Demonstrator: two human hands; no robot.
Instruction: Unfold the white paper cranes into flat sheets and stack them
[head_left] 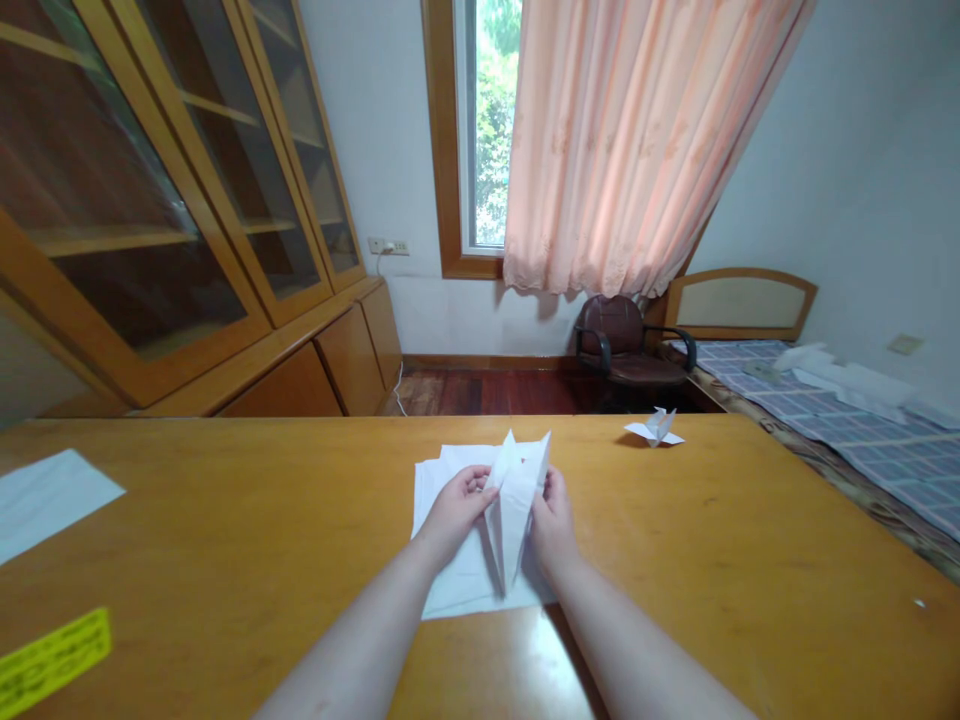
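A piece of folded white paper [520, 505], with two points up and a narrow tip down, is held between my hands above the desk. My left hand [459, 508] grips its left side, thumb on the near face. On the right edge, my right hand [553, 520] is closed, its fingers partly hidden behind the paper. Beneath lies a stack of white paper sheets [454, 590], partly covered by my hands. Farther off to the right, a folded paper crane [656, 428] stands on the desk near its far edge.
The wooden desk [247, 560] spans the foreground. At its left lie another white sheet [52, 500] and a yellow label [56, 660]. Beyond the desk are a brown armchair [630, 345], a bed [840, 390] on the right and a glass-door cabinet [247, 170] on the left.
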